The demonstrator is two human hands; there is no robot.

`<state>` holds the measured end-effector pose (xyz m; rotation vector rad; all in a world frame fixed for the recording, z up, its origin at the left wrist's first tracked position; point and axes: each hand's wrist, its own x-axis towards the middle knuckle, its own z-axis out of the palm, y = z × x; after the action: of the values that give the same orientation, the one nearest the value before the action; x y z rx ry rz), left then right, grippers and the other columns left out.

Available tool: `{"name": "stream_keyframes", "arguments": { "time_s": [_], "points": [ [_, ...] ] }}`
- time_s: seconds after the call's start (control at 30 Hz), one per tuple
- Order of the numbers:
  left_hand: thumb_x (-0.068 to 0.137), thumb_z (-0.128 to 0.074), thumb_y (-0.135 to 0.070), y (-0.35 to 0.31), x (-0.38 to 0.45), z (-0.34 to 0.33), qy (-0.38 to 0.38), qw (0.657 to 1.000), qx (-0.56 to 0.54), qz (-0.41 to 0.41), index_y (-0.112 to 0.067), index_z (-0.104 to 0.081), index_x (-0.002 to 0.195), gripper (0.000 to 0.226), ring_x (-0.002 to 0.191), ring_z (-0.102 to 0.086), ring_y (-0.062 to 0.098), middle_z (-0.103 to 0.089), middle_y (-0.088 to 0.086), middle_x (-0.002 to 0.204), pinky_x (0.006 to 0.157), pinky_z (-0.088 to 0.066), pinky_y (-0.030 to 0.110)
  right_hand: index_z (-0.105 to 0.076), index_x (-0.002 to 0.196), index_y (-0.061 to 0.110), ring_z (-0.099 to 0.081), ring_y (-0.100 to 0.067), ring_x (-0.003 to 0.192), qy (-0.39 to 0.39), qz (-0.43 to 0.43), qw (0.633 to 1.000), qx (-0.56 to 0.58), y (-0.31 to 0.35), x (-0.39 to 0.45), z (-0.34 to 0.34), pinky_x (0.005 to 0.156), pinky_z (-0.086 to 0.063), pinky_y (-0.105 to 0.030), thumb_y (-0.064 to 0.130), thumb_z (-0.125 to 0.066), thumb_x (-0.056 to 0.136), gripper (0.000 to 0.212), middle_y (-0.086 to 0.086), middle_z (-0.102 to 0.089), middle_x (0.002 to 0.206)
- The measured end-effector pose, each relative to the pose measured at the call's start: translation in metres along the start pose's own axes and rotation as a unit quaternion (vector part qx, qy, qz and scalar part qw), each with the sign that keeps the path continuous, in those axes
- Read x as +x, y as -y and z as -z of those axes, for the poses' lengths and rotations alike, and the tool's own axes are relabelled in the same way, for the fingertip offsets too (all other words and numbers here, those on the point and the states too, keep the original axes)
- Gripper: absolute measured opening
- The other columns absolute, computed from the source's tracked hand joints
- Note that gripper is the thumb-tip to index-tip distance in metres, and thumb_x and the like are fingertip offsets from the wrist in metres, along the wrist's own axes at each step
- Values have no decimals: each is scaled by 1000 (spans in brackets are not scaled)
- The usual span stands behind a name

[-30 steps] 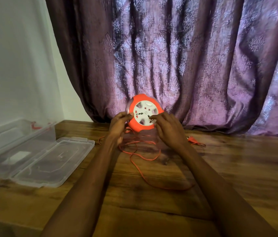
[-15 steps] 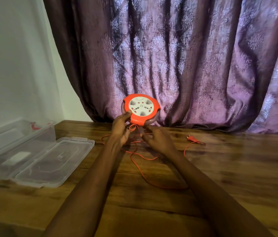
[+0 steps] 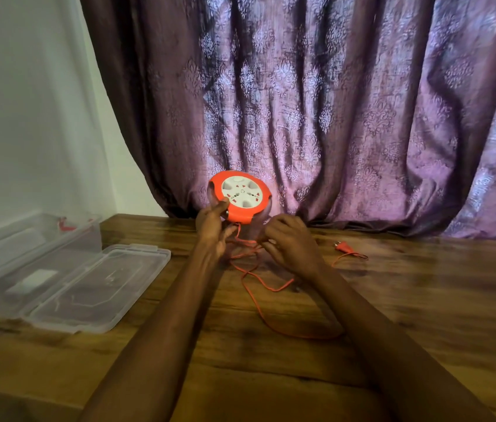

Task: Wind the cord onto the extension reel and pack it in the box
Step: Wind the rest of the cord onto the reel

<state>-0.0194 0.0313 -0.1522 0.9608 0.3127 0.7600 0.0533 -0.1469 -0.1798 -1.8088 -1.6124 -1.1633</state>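
Clear plastic box [image 3: 12, 263] sits open at far left on the wooden table [image 3: 423, 300], its lid [image 3: 97, 287] lying flat beside it, well apart from our hands. Next, our left hand [image 3: 211, 231] holds the orange extension reel [image 3: 239, 196] tilted, lifted off the table, thumb on its left rim, fingers curled underneath. Reel sits just above and right of that hand, white socket face toward us. Orange cord [image 3: 259, 303] drops from under the reel, loops loose on the table between our forearms. Our right hand [image 3: 288, 242] is just right of the reel, below it, fingertips pinching the cord. Further right the plug [image 3: 341, 247] lies on the table, apart from both hands.
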Motion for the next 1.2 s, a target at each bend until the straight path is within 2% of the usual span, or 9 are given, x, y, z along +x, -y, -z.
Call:
{"name": "stream_keyframes", "arguments": {
  "time_s": [0.13,0.3,0.4,0.53,0.67,0.73,0.83,1.03,1.2],
  "points": [
    [93,-63,-14,-8,8,13,-26,998,-60,5,-10,-61,119,27,85,-64,17,-68,5,93,63,-55,36,-65,88,25,-59,-26,82,77,67,982,-158,5,-4,1,68,-44,-38,28,-67,82,7,2,-63,88],
    [93,-62,-15,-11,10,15,-5,999,-44,9,-10,-62,115,23,79,-64,14,-64,4,89,55,-59,30,-77,98,28,-63,-27,88,161,-23,985,-57,-1,-5,8,73,-48,-39,47,-59,93,26,1,-68,96],
    [93,-63,-14,-9,11,15,27,1000,1,3,-15,-63,99,6,73,-60,15,-61,5,85,59,-56,32,-75,109,23,-64,-29,89,102,-115,987,37,-7,-2,16,76,-50,-42,35,-61,97,22,-5,-68,96],
    [88,-71,-19,-6,10,11,76,990,109,-42,-17,-64,96,10,59,-57,15,-65,6,79,54,-49,26,-66,126,22,-60,-29,99,38,-144,988,-29,-21,3,24,84,-48,-41,17,-53,94,35,-5,-63,113],
    [85,-73,-18,0,7,0,117,978,157,-74,-9,-71,95,13,85,-62,29,-71,23,100,84,-54,55,-62,130,32,-55,-28,111,87,-95,985,-112,-24,1,28,84,-38,-38,18,-53,79,53,-2,-58,130],
    [82,-75,-20,0,6,-1,130,971,186,-79,-3,-70,94,21,89,-62,31,-71,26,102,87,-52,58,-61,128,36,-52,-28,117,125,-56,983,-123,-24,-1,29,87,-35,-37,21,-50,75,56,-3,-56,136],
    [79,-76,-29,0,6,3,174,951,247,-66,3,-68,98,38,85,-64,28,-73,22,98,85,-54,56,-55,129,46,-46,-27,126,159,6,979,-125,-24,-4,24,92,-37,-39,33,-54,84,47,-5,-50,144],
    [88,-73,-22,1,1,1,178,936,290,-89,-8,-71,90,14,77,-64,21,-73,13,90,77,-56,46,-59,123,50,-51,-33,125,141,8,977,-161,-17,-4,19,95,-40,-47,34,-45,89,40,-8,-55,140],
    [87,-73,-15,1,-4,-6,175,935,282,-129,-9,-63,95,14,64,-59,8,-65,1,83,55,-48,22,-53,133,46,-57,-32,102,104,-119,962,-222,-9,6,17,84,-36,-42,50,-56,81,53,-6,-67,113]
  ]
}}
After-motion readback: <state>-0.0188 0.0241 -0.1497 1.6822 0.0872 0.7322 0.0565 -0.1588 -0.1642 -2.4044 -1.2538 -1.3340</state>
